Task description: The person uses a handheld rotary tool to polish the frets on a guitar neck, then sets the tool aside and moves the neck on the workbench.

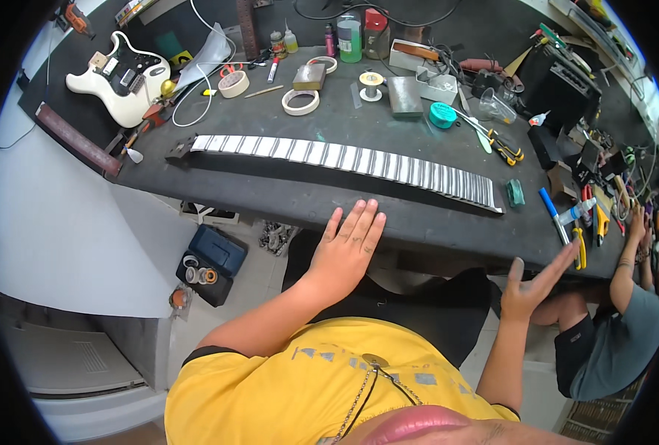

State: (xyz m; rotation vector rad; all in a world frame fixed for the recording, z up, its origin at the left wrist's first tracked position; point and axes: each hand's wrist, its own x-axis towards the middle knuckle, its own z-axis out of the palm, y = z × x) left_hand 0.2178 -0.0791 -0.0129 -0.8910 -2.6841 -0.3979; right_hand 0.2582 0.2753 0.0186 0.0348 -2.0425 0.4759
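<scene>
A guitar neck (337, 157) lies across the dark bench, its fretboard covered in white strips between the dark frets. My left hand (350, 248) is at the bench's front edge, just in front of the neck. Its fingers are stretched out and hold nothing. Farther right, my right hand (531, 291) is raised near the same edge with thumb and fingers apart, also holding nothing. Closest to its fingertips are a blue-capped marker (552, 211) and a yellow-handled tool (580, 248). A small green block (515, 193) sits beyond the neck's right end.
A white guitar body (130, 104) stands at the far left. Tape rolls (300, 102), a solder spool (371, 85), a teal tin (443, 115) and yellow-black pliers (506, 147) lie behind the neck. Tools crowd the right end, where another person (618, 334) sits. An opened dark case (214, 259) is on the floor.
</scene>
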